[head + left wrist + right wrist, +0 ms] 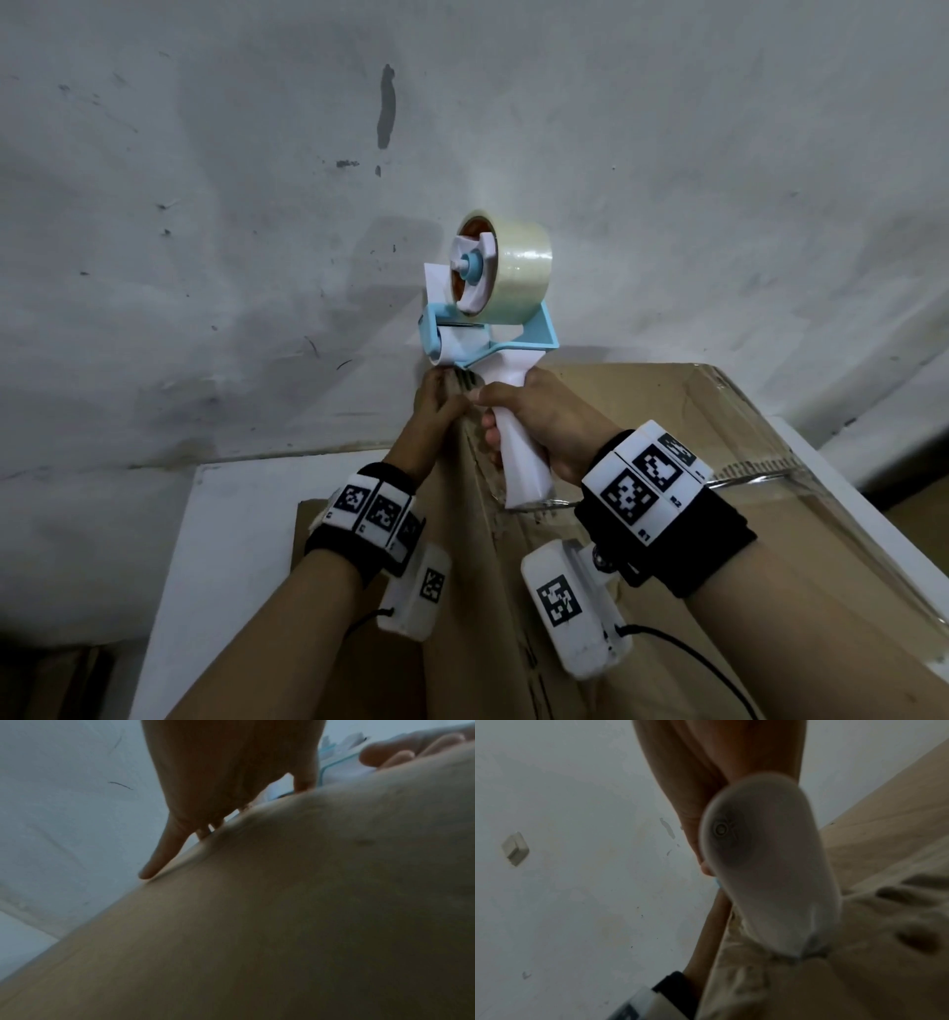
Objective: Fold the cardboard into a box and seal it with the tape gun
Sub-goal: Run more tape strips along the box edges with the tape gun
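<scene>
Head view shows the right hand (534, 416) wrapped around the white handle of the tape gun (488, 318), fingers curled on the near side of the grip and the thumb lying across the top. The gun stands nearly upright, its clear tape roll (513, 272) at the top and its light blue frame below, with the roller end down at the far top edge of the cardboard box (693, 462). The left hand (431, 411) reaches to that same far edge, just beside the roller, its fingertips meeting the right thumb there; whether it pinches a loose end of tape or only presses the cardboard cannot be told from here. The box sits on a white desk (226, 514) against a scuffed white wall (257, 154), and a strip of clear tape (760, 478) already crosses its top to the right. More flat cardboard (328, 519) lies beside the box, under the left wrist.

Left wrist view shows the left hand (226, 770) with its fingers (164, 850) stretched fairly straight, tips resting on the edge of the box (282, 912); the little finger reaches furthest along the edge.

Right wrist view is filled by the butt of the tape gun (765, 862) handle, with the right hand (706, 770) closed around it and the box (872, 943) below.
</scene>
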Motion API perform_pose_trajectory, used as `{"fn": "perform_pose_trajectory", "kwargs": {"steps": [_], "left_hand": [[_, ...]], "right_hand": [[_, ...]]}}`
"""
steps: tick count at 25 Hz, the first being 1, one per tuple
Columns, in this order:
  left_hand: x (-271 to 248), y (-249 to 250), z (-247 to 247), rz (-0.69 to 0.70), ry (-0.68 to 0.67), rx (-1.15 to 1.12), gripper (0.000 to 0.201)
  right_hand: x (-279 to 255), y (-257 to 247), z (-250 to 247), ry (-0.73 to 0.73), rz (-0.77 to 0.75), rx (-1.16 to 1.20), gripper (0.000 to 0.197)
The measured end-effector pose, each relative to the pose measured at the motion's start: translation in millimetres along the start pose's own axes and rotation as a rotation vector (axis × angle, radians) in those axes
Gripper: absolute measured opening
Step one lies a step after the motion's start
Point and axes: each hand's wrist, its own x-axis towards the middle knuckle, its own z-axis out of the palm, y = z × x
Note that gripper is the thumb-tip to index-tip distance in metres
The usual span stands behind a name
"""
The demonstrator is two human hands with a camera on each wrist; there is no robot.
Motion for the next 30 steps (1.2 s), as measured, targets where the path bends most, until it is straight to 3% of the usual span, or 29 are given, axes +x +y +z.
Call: {"fn": "perform_pose_trajectory", "kwargs": {"steps": [3, 6, 11, 16, 21, 25, 27, 30], "left_hand": [[4, -1, 6, 0.075, 0.051, -0.085, 0.046], [4, -4, 12, 0.105, 0.07, -0.179, 0.065], [11, -15, 12, 0.224, 0.188, 0.035, 0.032], [4, -10, 13, 0.269, 0.222, 0.046, 0.034], [9, -3, -3, 0.31, 0.222, 0.192, 0.029], [3, 2, -5, 0.249, 0.076, 0.142, 0.015], [-1, -3, -1, 0.234, 0.042, 0.09, 0.022], [0, -11, 4, 0.316, 0.155, 0.036, 0.013]], "right_hand": [[-2, 0, 0, -0.012, 0.001, 0.064, 0.021], [-9, -1, 0, -0.026, 0.008, 0.125, 0.025], [-17, -2, 0, 0.055, -0.055, 0.123, 0.03], [-24, 3, 0, 0.057, -0.043, 0.186, 0.032], [-10, 0, 6, 0.195, -0.126, 0.115, 0.024], [-3, 3, 8, 0.217, -0.078, 0.127, 0.02], [-2, 5, 6, 0.214, -0.074, 0.142, 0.021], [-8, 5, 4, 0.199, -0.055, 0.156, 0.024]]}}
